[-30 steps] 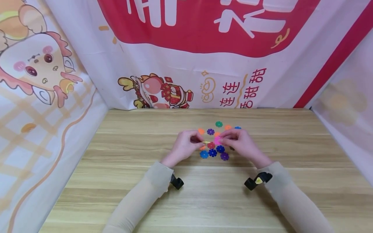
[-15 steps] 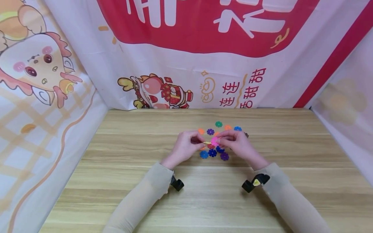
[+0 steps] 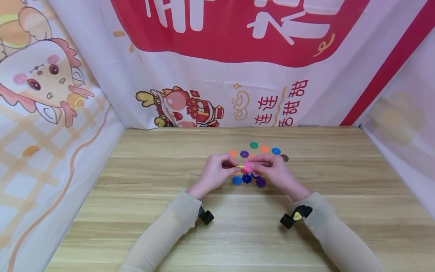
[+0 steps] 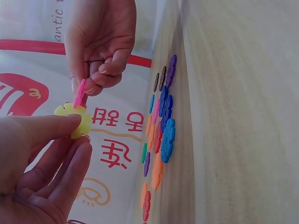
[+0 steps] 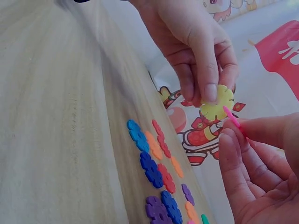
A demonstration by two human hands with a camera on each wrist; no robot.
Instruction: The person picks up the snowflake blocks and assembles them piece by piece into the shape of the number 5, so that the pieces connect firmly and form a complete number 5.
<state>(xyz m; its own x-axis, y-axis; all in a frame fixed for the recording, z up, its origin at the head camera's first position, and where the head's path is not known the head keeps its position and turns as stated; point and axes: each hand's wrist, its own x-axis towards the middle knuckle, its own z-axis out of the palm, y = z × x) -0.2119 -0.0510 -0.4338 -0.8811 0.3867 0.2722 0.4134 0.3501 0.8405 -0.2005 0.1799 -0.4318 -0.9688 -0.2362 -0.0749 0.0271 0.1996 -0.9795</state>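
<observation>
Notched yellow disc (image 5: 221, 105), pink disc (image 4: 80, 94) crosswise

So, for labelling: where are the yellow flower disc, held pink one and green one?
Yellow flower disc (image 5: 220, 105), right wrist view: flat face.
Held pink flower disc (image 4: 80, 94), left wrist view: thin edge.
Green flower disc (image 3: 253, 145), head view: top face.

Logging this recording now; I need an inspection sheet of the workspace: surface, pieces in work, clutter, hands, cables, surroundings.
Surface: wood-grain table, with loose flower-shaped discs in several colours lying on it.
Pieces in work: yellow disc and pink disc, held up with their edges appearing to meet at an angle; whether they interlock, cannot tell.
Clutter: nothing seen apart from the loose discs.
Hands: left hand pinches the yellow disc; right hand pinches the pink one. Each wrist wears a black device.
Cables: nothing seen.
Surroundings: printed cloth behind and at both sides.
</observation>
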